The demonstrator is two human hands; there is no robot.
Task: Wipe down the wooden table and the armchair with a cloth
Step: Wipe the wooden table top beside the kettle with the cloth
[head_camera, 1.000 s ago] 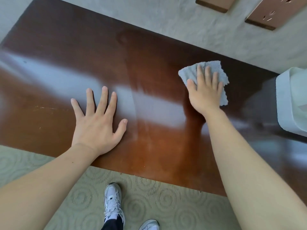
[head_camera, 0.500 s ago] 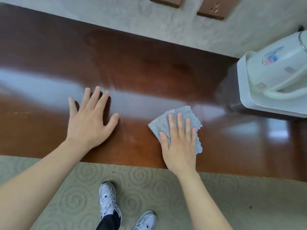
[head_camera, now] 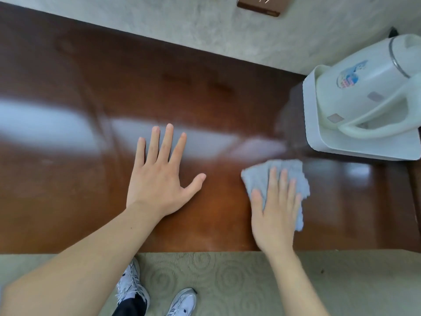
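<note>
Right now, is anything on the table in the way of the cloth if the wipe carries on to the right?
Yes. The white tray holding the kettle sits on the table just beyond and right of the cloth under the right hand. Nearer the front edge, the surface to the right looks bare.

The table (head_camera: 68,190) is glossy reddish-brown wood with pale bluish-white glare bands. The cloth (head_camera: 259,176) is light grey-blue. The kettle (head_camera: 364,87) is white with a blue and red sticker, on a white tray (head_camera: 319,142). The carpet (head_camera: 227,281) is pale olive-beige with a swirl pattern. The shoes (head_camera: 182,302) are white with grey trim. The wall (head_camera: 182,26) is mottled light grey, the socket plate (head_camera: 259,5) copper-brown.
</note>
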